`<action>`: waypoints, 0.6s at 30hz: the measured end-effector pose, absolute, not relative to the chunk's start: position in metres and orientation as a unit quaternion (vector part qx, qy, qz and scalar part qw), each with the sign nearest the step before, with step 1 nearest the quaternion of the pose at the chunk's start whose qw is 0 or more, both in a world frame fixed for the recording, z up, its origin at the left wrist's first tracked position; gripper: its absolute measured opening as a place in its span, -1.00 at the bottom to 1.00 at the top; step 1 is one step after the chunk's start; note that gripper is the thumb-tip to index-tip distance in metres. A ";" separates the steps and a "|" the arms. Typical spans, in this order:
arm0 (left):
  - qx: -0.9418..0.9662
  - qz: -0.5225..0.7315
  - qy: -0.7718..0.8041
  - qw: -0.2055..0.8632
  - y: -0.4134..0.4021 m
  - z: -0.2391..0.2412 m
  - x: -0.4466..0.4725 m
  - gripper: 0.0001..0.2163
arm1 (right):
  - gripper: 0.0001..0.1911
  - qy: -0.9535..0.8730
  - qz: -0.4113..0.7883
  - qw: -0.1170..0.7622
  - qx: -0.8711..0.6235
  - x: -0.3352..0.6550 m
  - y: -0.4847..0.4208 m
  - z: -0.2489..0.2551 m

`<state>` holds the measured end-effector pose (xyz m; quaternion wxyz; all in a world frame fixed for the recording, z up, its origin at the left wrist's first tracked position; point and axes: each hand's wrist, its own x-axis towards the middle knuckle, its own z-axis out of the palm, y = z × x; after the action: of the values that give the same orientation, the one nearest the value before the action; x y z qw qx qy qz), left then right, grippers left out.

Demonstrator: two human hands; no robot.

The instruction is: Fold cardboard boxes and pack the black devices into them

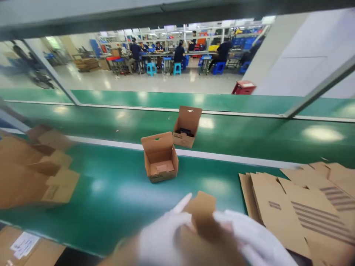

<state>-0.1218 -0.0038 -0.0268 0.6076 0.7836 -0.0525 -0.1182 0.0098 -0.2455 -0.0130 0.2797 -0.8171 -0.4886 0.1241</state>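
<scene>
Clasping cardboard blank (203, 210), left hand (162, 232), right hand (249, 236) (gloved, blurred)

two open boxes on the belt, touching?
Apart. The head view shows a strip of green belt and a white line between the near open box and the far open box.

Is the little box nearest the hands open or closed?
Open. The little box stands upright on the green belt, lid flap up, inside showing.
</scene>
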 end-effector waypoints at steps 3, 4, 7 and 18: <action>0.789 -0.104 -0.061 0.602 -0.005 -0.023 -0.125 -0.55 | -0.50 -0.294 0.241 0.403 -0.833 0.016 -0.263 -0.031; 0.788 -0.098 -0.076 0.603 -0.005 -0.023 -0.125 -0.52 | -0.46 -0.252 0.322 0.456 -0.791 0.016 -0.263 -0.036; 0.782 -0.087 -0.110 0.607 -0.007 -0.020 -0.124 -0.49 | -0.44 -0.213 0.514 0.587 -0.587 0.008 -0.245 -0.037; 0.738 -0.013 -0.118 0.664 -0.016 -0.022 -0.120 -0.69 | -0.25 -0.328 0.670 0.469 -0.472 0.039 -0.223 -0.027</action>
<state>-0.1196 -0.0161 -0.0215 0.6637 0.7385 -0.1184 -0.0130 0.0393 -0.2225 -0.0273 0.4693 -0.4718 -0.3281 0.6705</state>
